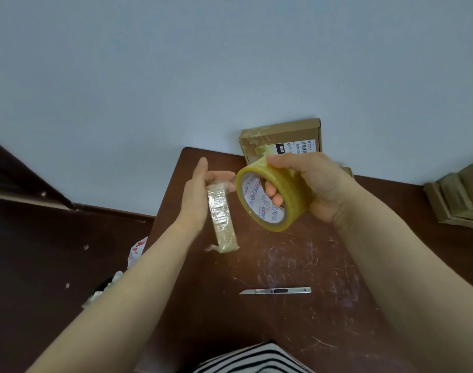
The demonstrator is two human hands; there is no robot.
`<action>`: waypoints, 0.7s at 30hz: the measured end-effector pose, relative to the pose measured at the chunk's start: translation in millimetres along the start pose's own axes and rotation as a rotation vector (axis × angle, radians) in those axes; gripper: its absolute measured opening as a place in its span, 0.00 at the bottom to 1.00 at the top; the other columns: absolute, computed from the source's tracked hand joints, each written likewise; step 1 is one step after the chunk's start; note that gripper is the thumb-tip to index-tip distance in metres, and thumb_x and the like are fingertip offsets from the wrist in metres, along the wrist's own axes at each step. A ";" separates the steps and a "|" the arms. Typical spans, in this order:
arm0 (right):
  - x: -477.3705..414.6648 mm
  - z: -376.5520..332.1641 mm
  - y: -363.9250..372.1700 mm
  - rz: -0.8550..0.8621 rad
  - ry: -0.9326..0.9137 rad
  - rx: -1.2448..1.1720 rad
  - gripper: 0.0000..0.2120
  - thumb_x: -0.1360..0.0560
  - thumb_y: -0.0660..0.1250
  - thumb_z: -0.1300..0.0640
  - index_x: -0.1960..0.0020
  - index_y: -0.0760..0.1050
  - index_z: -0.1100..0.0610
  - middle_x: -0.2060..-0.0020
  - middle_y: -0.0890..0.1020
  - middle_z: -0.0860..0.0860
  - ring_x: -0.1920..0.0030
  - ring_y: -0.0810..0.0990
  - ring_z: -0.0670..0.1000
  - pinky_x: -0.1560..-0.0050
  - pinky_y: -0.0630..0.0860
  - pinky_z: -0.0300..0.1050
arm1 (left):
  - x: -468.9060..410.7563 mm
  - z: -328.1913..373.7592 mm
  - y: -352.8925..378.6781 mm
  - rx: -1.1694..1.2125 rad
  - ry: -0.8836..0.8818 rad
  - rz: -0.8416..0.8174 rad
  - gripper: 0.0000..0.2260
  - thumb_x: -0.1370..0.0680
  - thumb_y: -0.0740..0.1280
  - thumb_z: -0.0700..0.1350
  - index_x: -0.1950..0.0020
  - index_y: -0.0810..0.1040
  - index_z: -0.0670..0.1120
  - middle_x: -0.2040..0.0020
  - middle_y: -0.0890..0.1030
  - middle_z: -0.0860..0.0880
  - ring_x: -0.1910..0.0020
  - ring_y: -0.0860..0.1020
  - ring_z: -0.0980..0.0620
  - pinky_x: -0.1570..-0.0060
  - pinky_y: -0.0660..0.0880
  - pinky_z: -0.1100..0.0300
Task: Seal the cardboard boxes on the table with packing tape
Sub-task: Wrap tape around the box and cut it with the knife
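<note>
Above table (pixel 324 319), tape strip (pixel 221 219) hangs vertical by roll (pixel 293 192).

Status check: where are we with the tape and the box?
Right hand grips tape roll. Left hand pinches hanging tape strip. Box at far edge, untouched. Knife lies clear of hands.

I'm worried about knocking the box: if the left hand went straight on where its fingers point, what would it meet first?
Probably the wall, though depth is unclear. The left hand, pinching a tape strip, points over the far edge of the table, and the cardboard box lies right of that line.
</note>
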State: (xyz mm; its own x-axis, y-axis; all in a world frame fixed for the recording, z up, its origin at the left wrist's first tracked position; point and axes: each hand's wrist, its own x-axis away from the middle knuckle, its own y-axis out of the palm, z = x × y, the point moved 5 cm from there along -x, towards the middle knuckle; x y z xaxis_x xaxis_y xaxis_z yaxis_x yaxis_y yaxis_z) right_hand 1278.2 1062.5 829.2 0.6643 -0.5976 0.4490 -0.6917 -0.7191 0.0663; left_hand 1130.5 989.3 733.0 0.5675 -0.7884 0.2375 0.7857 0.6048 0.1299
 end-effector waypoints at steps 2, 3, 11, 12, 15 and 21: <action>-0.9 1.2 0.0 0.024 -0.002 -0.008 0.12 0.24 0.67 0.54 0.55 0.79 0.65 0.71 0.81 0.58 0.75 0.77 0.52 0.69 0.76 0.43 | 2.5 0.2 5.7 -0.085 0.030 0.002 0.29 0.19 0.50 0.61 0.62 0.83 0.47 0.66 0.83 0.46 0.62 0.81 0.47 0.48 0.75 0.48; -0.9 1.2 -0.5 0.038 -0.004 -0.016 0.12 0.24 0.66 0.54 0.56 0.79 0.65 0.71 0.80 0.58 0.75 0.77 0.52 0.70 0.76 0.43 | 2.5 0.2 8.1 -0.108 0.030 -0.022 0.31 0.21 0.48 0.65 0.66 0.81 0.48 0.69 0.80 0.49 0.66 0.79 0.50 0.52 0.74 0.50; 2.6 -10.7 -18.4 0.131 -0.023 -0.103 0.10 0.25 0.67 0.55 0.55 0.78 0.63 0.71 0.80 0.57 0.76 0.76 0.53 0.72 0.75 0.42 | -6.4 -8.5 11.0 0.047 -0.169 -0.493 0.25 0.34 0.67 0.65 0.50 0.78 0.46 0.57 0.81 0.47 0.56 0.80 0.49 0.53 0.77 0.56; 2.7 -11.1 -17.9 0.119 -0.024 -0.100 0.10 0.25 0.68 0.55 0.56 0.78 0.63 0.71 0.80 0.58 0.75 0.77 0.53 0.72 0.75 0.42 | -4.7 -10.1 11.2 0.023 -0.170 -0.522 0.20 0.36 0.72 0.56 0.50 0.78 0.48 0.57 0.82 0.49 0.55 0.81 0.50 0.54 0.78 0.58; 2.5 -11.1 -13.5 0.091 -0.042 -0.051 0.11 0.25 0.68 0.54 0.58 0.79 0.63 0.71 0.80 0.58 0.76 0.77 0.53 0.72 0.75 0.42 | -6.6 -17.3 6.5 -0.019 -0.217 -0.431 0.20 0.37 0.73 0.40 0.48 0.73 0.47 0.57 0.82 0.48 0.55 0.80 0.48 0.52 0.77 0.54; 2.7 -11.0 -16.6 0.089 -0.031 -0.032 0.11 0.25 0.68 0.54 0.59 0.79 0.62 0.71 0.81 0.58 0.75 0.78 0.52 0.72 0.76 0.42 | 2.8 -4.5 -2.1 -0.161 0.104 -0.197 0.18 0.26 0.69 0.35 0.40 0.78 0.52 0.45 0.81 0.56 0.48 0.79 0.63 0.57 0.74 0.73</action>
State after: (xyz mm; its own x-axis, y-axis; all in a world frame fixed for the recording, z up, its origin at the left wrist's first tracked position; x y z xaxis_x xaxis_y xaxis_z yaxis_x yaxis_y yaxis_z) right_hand 1288.4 1076.8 839.1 0.6082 -0.6693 0.4268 -0.7564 -0.6517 0.0561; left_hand 1131.5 985.4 729.1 0.4153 -0.9016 0.1212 0.9079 0.4192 0.0074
